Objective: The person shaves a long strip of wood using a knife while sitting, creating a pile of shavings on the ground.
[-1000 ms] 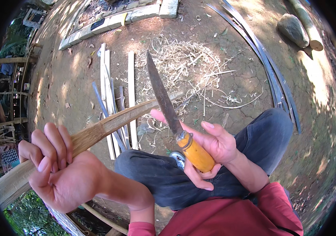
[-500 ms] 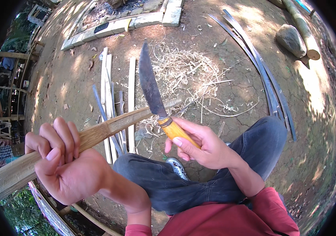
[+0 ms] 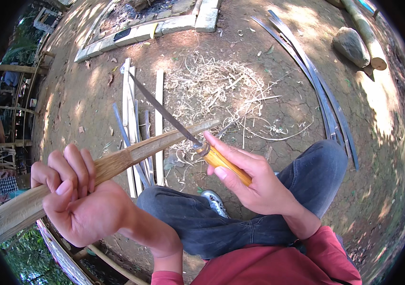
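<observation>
My left hand [image 3: 81, 194] is wrapped round a long pale wooden pole [image 3: 141, 150], which slants from the lower left up to a narrower far end. In my right hand [image 3: 257, 180] is a knife [image 3: 228, 164], gripped by its yellow wooden handle with the thumb along the near side. The dark blade points up and left, its edge-on side toward me, and crosses over the pole in the picture. Whether blade and wood touch I cannot tell. Behind the pole's far end lies a heap of curled wood shavings [image 3: 221, 83] on the ground.
Pale wooden strips [image 3: 159, 118] and darker ones lie beyond my left knee. Long dark bent strips [image 3: 314, 78] curve along the right. A large stone [image 3: 351, 46] and a log [image 3: 364, 33] lie at the far right. A block border [image 3: 141, 32] stands at the back with a phone-like dark object [image 3: 122, 33] on it.
The knife has turned: its blade was more upright with its flat side showing, and now leans left and shows thin. My right hand has shifted slightly right. The left hand and pole barely moved.
</observation>
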`<state>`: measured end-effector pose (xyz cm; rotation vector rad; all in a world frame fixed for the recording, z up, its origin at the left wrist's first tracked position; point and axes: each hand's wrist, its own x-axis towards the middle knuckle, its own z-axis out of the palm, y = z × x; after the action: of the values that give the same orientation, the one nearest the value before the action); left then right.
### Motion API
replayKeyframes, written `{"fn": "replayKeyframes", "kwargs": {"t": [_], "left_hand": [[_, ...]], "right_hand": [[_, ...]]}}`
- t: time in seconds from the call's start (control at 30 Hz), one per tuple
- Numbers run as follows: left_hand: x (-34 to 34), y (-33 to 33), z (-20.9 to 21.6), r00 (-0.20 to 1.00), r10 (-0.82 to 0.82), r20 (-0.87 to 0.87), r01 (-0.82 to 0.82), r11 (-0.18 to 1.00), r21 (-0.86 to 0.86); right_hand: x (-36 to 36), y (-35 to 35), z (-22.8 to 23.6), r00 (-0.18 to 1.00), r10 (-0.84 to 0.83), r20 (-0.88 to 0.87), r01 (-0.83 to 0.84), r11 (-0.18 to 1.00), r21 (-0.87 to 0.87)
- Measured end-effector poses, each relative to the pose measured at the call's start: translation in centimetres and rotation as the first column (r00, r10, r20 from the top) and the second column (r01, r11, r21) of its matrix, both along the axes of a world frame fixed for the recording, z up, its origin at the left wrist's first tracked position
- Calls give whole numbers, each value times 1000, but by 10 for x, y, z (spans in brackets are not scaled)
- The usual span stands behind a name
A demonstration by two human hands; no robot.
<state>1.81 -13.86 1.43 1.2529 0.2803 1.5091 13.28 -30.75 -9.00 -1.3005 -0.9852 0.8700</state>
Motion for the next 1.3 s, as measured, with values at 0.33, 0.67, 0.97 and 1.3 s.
{"fn": "replayKeyframes", "kwargs": {"t": [0.33,0.67,0.97,1.3], "left_hand": [[-3,0,-1,1000,8,-17,-8,1000,6],[-1,-1,-1,999,42,-33,-41,999,5],[-3,1,-1,999,38,-29,-38,999,-3],[-1,0,0,999,46,-21,-46,999,1]], "right_hand": [[9,-15,16,696,319,-643,-286,945,160],[11,-16,19,182,471,-863,-373,845,382],[14,-19,26,253,458,-852,-403,851,337],[12,-18,20,78,440,-895,-370,846,384]]}}
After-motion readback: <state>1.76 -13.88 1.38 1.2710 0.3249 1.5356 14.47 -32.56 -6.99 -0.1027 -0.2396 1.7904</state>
